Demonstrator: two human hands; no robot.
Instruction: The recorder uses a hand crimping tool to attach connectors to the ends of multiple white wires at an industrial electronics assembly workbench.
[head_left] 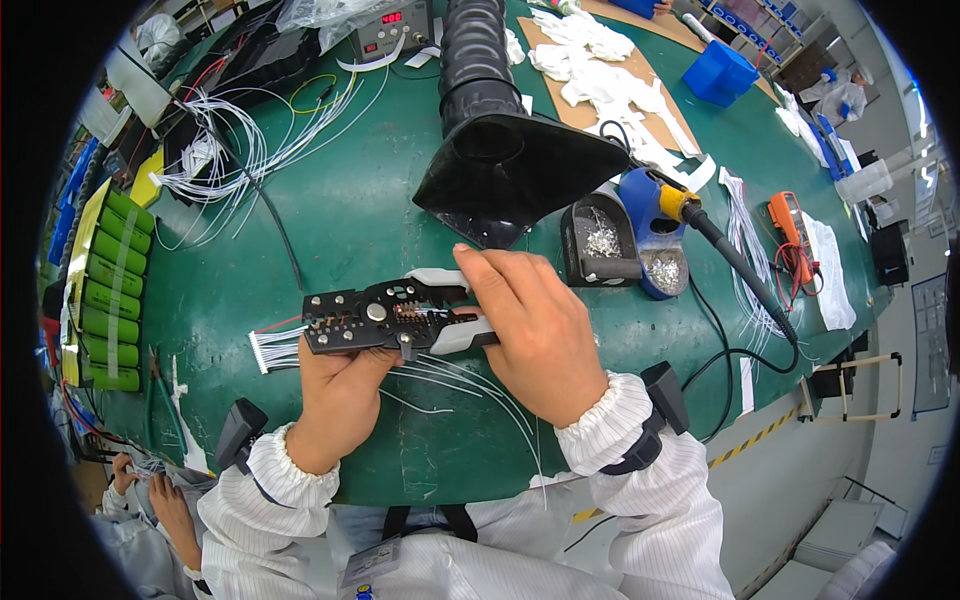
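A wire stripper (pixel 376 312) with a black head and grey handles lies level above the table. Its handles are gripped by my right hand (pixel 535 335), fingers over the upper one. Under the tool's head, my left hand (pixel 345 400) is closed around a bundle of thin white wires (pixel 285 347). These wires end at a white connector (pixel 260 353) left of the hand, with one red wire along the top edge. Loose ends of the wires trail right and down beneath my right hand. My left fingertips are hidden behind the stripper.
A black fume extractor hood (pixel 520 170) hangs ahead. Right of it stand a soldering iron (pixel 715 235) in its blue holder and a solder-waste tray (pixel 600 240). Green battery cells (pixel 115 290) stand left, near pliers (pixel 165 400). An orange multimeter (pixel 790 230) lies right.
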